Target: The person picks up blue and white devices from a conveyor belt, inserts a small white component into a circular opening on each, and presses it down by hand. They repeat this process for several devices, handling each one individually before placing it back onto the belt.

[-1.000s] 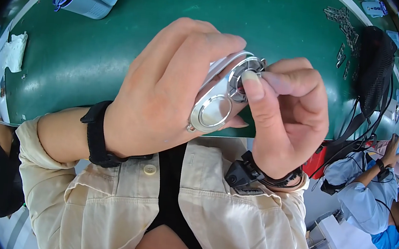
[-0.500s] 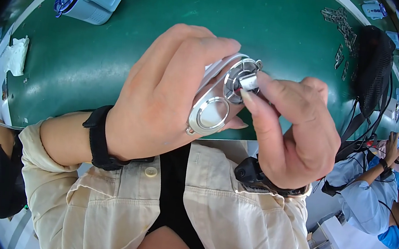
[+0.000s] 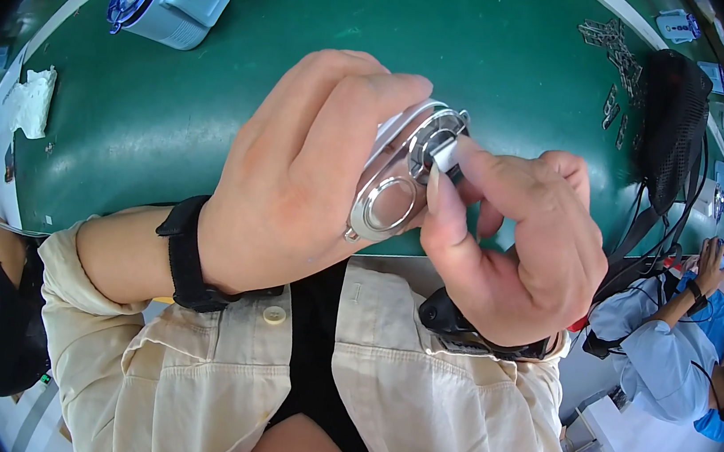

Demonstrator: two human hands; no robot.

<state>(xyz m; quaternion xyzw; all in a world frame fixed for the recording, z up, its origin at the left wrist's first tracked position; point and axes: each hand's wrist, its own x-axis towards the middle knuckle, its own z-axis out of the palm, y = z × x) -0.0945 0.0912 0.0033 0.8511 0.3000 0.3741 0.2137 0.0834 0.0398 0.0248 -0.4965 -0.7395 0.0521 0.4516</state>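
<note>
My left hand (image 3: 300, 139) is wrapped round a silvery, oblong housing (image 3: 368, 227) with two round chrome-rimmed rings on its face. It is held tilted above the green table, in front of my chest. The lower ring (image 3: 389, 204) has a shiny centre; the upper ring (image 3: 426, 135) is a dark recess. At that recess, my right hand (image 3: 530, 236) pinches a small white piece (image 3: 444, 157) between thumb and index finger. Whether the piece is fixed to anything inside the recess is hidden by the fingertips.
A light blue container with a dark blue top (image 3: 182, 0) stands at the far left of the green table (image 3: 457, 22). Crumpled white material (image 3: 34, 102) lies near the left edge. Several dark metal pieces (image 3: 614, 54) and a black mesh bag (image 3: 673, 119) are at the right. Another person (image 3: 670, 341) sits beyond.
My right thumb and fingers have shifted slightly left and down, and the white piece is tilted differently at the upper ring. My left hand keeps its hold on the housing.
</note>
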